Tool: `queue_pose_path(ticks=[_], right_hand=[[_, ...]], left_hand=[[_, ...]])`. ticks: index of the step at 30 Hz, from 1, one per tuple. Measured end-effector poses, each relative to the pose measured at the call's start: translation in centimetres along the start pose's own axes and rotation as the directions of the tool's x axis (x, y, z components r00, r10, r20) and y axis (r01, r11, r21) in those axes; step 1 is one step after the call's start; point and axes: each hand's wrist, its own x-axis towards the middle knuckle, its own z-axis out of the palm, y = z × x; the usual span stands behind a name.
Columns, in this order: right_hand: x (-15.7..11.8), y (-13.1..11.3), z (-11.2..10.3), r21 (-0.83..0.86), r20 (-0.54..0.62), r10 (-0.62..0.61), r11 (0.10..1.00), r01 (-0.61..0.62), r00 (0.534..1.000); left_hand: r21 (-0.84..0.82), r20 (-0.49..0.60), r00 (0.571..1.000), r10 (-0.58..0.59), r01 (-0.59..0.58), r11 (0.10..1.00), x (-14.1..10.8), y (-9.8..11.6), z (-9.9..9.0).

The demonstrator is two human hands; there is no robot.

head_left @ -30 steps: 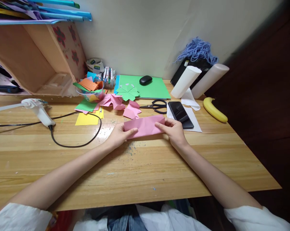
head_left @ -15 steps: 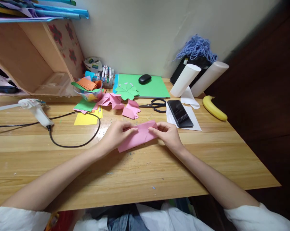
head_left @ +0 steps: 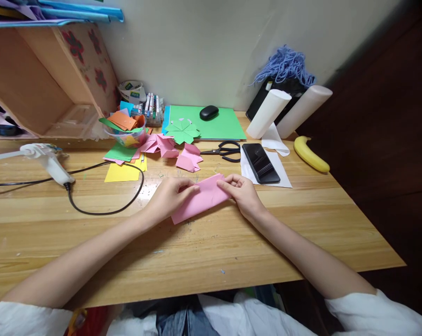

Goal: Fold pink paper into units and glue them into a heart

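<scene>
A folded sheet of pink paper (head_left: 203,199) is held between my two hands just above the wooden table, its right end tilted away from me. My left hand (head_left: 176,193) pinches its upper left part, thumb on top and fingers behind. At the right end, my right hand (head_left: 242,192) grips the sheet between thumb and fingers; those fingertips are partly hidden behind the paper. Beyond the hands lie folded pink paper pieces (head_left: 189,158), a green paper flower (head_left: 183,130) and black-handled scissors (head_left: 227,151).
A black phone (head_left: 261,163) rests on white paper, with a banana (head_left: 311,154) to its right. White rolls (head_left: 269,114) stand behind. At the left are a white device (head_left: 50,163) with a looping black cable (head_left: 92,213), yellow paper (head_left: 122,173) and a tub of paper scraps (head_left: 127,137).
My right hand has shifted slightly at the paper's right end, its fingers changing position. My left hand keeps its pinch. The whole view has moved a little.
</scene>
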Motion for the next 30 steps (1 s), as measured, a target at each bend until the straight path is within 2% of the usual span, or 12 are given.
queue_pose_path(ticks=[10,17,30], right_hand=[[0.02,0.37,-0.03,-0.015,-0.022,0.020,1.000,-0.020,1.000],[0.28,0.07,-0.55,0.032,0.016,0.089,0.995,-0.089,0.996],[0.27,0.10,-0.43,-0.007,-0.090,0.013,1.000,-0.014,0.996]], left_hand=[[0.113,0.047,0.999,0.020,-0.025,0.993,-0.10,-0.18,0.66],[0.133,0.038,0.999,0.034,-0.038,0.990,-0.17,-0.16,0.44],[0.116,0.050,0.998,0.024,-0.030,0.993,-0.05,-0.11,0.49]])
